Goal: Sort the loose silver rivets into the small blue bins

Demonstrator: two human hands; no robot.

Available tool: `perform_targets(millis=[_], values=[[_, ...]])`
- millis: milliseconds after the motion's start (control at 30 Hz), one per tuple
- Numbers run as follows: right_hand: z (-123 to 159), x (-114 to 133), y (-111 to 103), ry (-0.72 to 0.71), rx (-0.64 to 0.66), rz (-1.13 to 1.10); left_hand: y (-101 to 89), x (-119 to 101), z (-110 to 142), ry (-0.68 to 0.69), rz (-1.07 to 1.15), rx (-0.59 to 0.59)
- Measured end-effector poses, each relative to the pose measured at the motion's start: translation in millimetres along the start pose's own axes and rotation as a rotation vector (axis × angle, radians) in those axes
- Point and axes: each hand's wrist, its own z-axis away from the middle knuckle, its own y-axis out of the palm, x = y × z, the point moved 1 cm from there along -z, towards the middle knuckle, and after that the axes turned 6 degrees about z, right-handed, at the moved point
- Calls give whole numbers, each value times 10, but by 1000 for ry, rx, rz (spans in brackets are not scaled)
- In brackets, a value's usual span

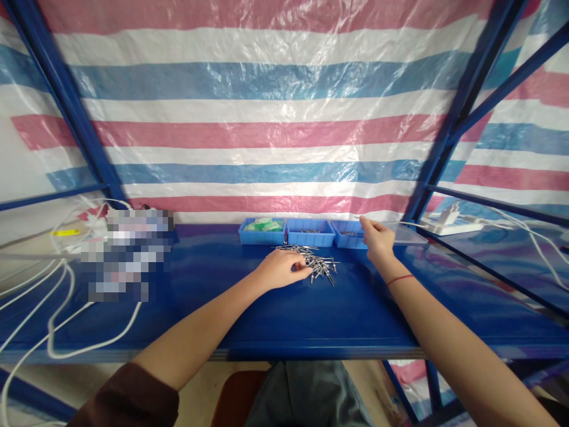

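A loose pile of thin silver metal pins that look like blind rivets [322, 267] lies on the blue tabletop [275, 314]. My left hand [282, 268] rests at the left side of this pile, fingers curled and thumb bent in; what its fingertips hold is hidden. My right hand [379, 240] is raised at the right blue bin [349, 237], closed in a pinch. A thin pale tip sticks out from its fingers, apparently one of the rivets. Similar metal pieces lie in the right bin and in the middle blue bin [310, 238].
The left blue bin [262, 237] holds green and clear plastic packets. White cables [71, 296] run over the table's left side, near a blurred-out area. A white power strip [453, 222] and a clear plastic sheet or lid [406, 233] are at the right. Blue metal posts [457, 118] frame the table.
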Motion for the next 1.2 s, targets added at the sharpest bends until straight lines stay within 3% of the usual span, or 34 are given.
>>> perform_targets(millis=[100,233,433,567,633,733,967,1200], values=[[-3,-11,-15,39,-75,30,15,-20,4,-25,-55,46],[97,62,50,-40,52,47,21,12,9,-51,-113,65],[380,233,146,-373,410,254,21,36,13,-71,-218,82],[642,310,232,-575,779,337,9,46,16,-93,-222,37],[759,337,274,-615,904,345,11,63,13,-102,-183,5],[865,379,313,-544,952,230,30,91,3,-103,-71,-31],[900,454,295,-172,989,-96,69,96,-38,-111,138,-105],[917,472,295,-284,919,-50,52,97,-42,-128,298,-106]])
